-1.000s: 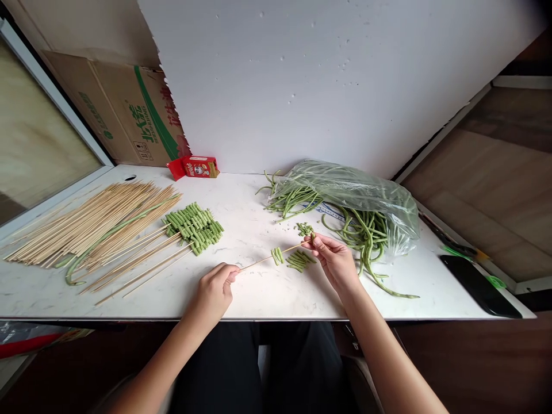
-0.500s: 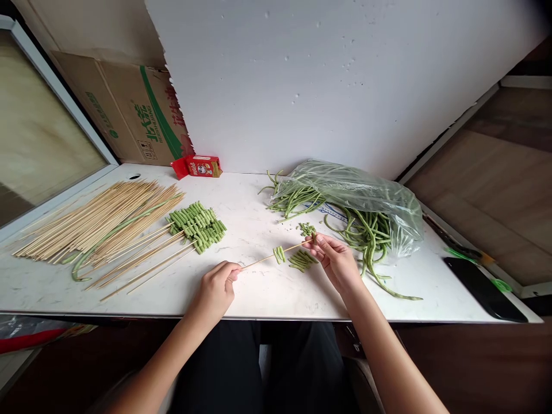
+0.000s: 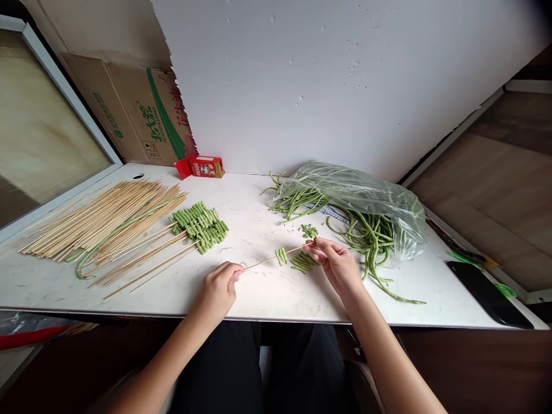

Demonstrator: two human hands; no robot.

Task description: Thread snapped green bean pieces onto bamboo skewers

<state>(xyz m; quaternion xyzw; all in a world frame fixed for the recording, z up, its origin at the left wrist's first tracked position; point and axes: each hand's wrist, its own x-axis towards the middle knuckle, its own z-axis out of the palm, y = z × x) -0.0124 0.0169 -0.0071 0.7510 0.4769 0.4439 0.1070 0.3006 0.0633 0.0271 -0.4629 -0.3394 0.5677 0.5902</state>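
Note:
My left hand [image 3: 221, 286] is closed round the lower end of a thin wooden skewer [image 3: 259, 263]. A few short green bean pieces [image 3: 281, 256] sit threaded side by side along its middle. At the skewer's other end, the fingers of my right hand [image 3: 334, 260] are pinched together; a bit of green shows at the fingertips, partly hidden. Loose cut bean pieces [image 3: 303, 262] lie just left of my right hand, with a small heap of bean bits [image 3: 309, 231] behind them. Left of centre, skewers loaded with bean pieces [image 3: 200, 226] are stacked.
Many bare skewers [image 3: 99, 221] and a long bean cover the left side. Long beans [image 3: 375, 233] spill from a clear plastic bag [image 3: 357, 187] at the right. A small red box [image 3: 207, 167] stands at the back; a black phone [image 3: 489, 294] lies near the right edge.
The whole view has shifted slightly. Both hands keep about the same places on the skewer, and the green bit at my right fingertips shows less than before.

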